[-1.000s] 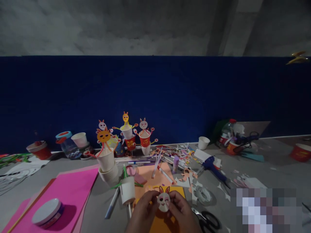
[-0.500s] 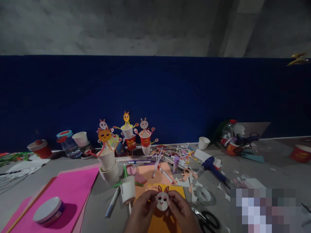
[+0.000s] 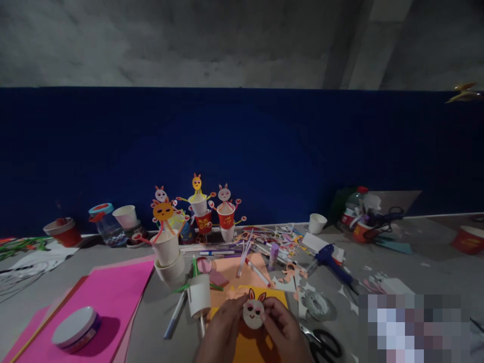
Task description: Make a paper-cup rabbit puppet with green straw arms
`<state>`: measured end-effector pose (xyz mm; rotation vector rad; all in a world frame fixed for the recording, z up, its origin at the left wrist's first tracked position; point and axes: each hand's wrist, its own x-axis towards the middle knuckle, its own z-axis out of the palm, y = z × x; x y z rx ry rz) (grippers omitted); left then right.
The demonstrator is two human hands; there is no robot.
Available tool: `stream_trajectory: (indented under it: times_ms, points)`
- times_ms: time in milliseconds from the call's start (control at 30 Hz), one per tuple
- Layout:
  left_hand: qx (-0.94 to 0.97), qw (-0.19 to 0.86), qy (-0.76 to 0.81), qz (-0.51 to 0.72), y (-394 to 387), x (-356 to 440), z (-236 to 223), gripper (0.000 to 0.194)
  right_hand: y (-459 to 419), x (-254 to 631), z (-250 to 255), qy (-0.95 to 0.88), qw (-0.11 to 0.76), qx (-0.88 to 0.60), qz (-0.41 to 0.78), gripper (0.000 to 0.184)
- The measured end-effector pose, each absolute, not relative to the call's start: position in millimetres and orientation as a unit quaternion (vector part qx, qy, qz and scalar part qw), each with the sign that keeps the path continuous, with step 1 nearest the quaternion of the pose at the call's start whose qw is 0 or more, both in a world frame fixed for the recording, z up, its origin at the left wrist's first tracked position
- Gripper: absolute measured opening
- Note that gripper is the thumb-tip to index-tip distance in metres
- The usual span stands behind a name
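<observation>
A white paper rabbit face (image 3: 253, 314) with pink-lined ears, drawn eyes and a small mouth is held upright in front of me, above yellow paper (image 3: 247, 348). My right hand (image 3: 283, 330) pinches its right edge between thumb and fingers. At the left edge, the closed fingers of my left hand (image 3: 224, 330) are against it; the thumb is mostly hidden. Left of my hands, a white paper cup (image 3: 199, 296) with green pipe cleaners lies tipped over. Black-handled scissors (image 3: 325, 344) and a roll of clear tape (image 3: 316, 304) are to the right.
Several cup figures with animal faces (image 3: 163, 210) stand at the back. Pink paper (image 3: 113, 287) with a round white-lidded tub (image 3: 75, 327) lies left. A blue glue gun (image 3: 336, 264), a glue stick (image 3: 274, 256), markers and paper scraps spread right. A blue panel (image 3: 242, 146) rises behind.
My left hand has shifted its grip, with the fingers drawn together at the face's left edge. The rabbit face has tilted slightly to the right.
</observation>
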<state>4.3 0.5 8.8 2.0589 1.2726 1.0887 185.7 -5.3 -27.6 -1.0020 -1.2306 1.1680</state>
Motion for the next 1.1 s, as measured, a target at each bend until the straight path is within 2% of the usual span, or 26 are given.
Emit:
stream_trajectory:
  times_ms: [267,433,600,800,1100]
  points:
    - [0.757,0.194,0.498,0.377,-3.9,-1.5,18.9,0.027,-5.6,185.1,-23.7,-0.509,0.559,-0.405,0.515,0.038]
    - [0.755,0.175,0.539,0.331,-8.0,1.3,31.5,0.011,-7.3,183.6,-27.3,-0.503,0.555,-0.407,0.523,0.037]
    - [0.759,0.18,0.565,0.269,-5.2,7.6,41.6,0.022,-8.7,185.6,-24.4,-0.53,0.554,-0.415,0.489,0.038]
    - [0.755,0.161,0.59,0.237,-3.3,13.1,47.4,0.016,-14.9,182.9,-17.5,-0.554,0.549,-0.437,0.449,0.041]
    - [0.78,0.026,0.573,0.252,0.5,10.1,34.2,0.015,-15.5,180.6,-10.3,-0.554,0.561,-0.44,0.429,0.039]
